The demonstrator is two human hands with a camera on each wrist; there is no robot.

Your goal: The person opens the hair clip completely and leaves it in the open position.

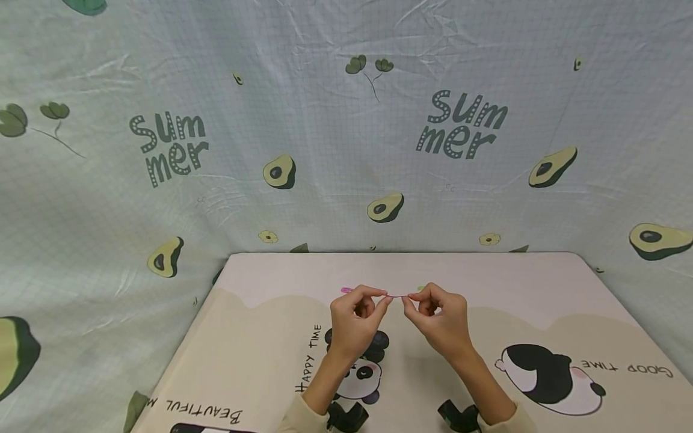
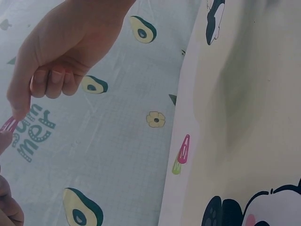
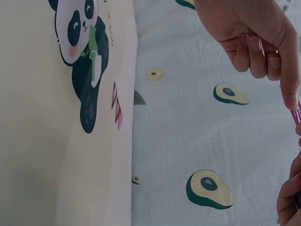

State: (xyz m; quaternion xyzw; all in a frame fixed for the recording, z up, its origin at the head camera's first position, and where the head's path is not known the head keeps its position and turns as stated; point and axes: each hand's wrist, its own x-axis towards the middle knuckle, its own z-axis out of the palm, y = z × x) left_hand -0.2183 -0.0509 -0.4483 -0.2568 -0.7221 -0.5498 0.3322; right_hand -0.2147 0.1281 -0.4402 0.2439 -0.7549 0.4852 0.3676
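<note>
A small pink snap hair clip is pinched between both hands at its two ends. My left hand grips one end with thumb and forefinger, and my right hand pinches the other. Seen edge-on in the head view, the clip is only a thin pink line. In the left wrist view my right hand reaches in from the top, with my left hand at the lower left edge. In the right wrist view, my left hand comes from the top. Both hands are above the table, and the fingers partly hide the clip.
On the far part of the table lie a pink hair clip with a green clip against it. A red-and-white striped clip lies beside another pink clip. An avocado-print curtain hangs behind.
</note>
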